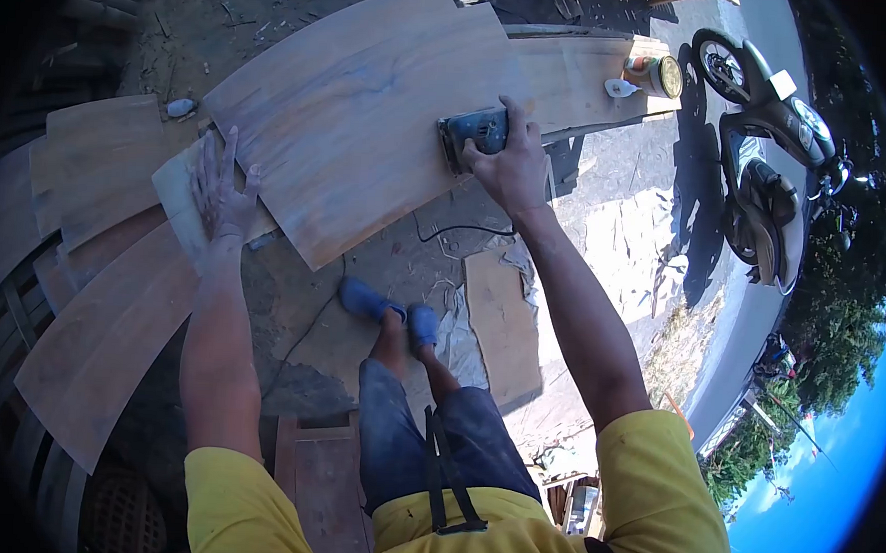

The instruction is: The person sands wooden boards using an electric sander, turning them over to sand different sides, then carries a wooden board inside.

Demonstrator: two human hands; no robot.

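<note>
A broad wooden panel (351,112) lies across the work surface in front of me. My right hand (514,165) is wrapped round a dark electric sander (476,133), which rests on the panel near its right side. My left hand (227,190) lies flat with fingers spread at the panel's left edge, over a pale piece of board (179,185). A power cord (465,230) hangs below the panel's near edge, beneath the sander.
More wooden panels (110,329) are stacked at the left. A tin can (664,76) and a small white bottle (621,89) stand on a long board (574,78) at the right. A motorcycle (770,163) is parked beyond. A flat sheet (501,320) lies on the ground.
</note>
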